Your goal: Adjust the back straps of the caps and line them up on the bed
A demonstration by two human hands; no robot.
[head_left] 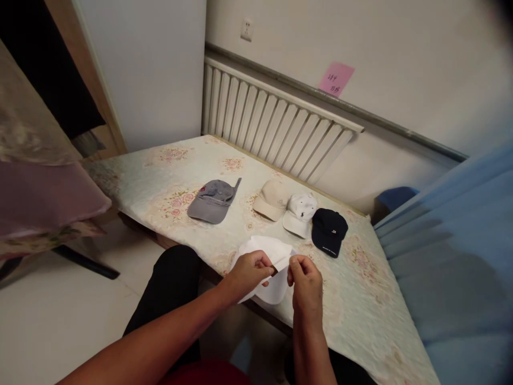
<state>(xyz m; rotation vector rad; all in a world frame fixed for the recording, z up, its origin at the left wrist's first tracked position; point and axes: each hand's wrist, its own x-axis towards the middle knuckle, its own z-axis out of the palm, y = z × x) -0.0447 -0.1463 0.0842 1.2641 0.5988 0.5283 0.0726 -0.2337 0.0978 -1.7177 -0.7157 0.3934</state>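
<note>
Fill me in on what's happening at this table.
A person sits at the table and holds a white cap at its near edge. The left hand and right hand pinch the cap's near side close together. What exactly the fingers grip is too small to tell. Four more caps lie untouched in a row further back: a grey cap, a beige cap, a patterned cap and a navy cap. A radiator runs along the wall behind.
</note>
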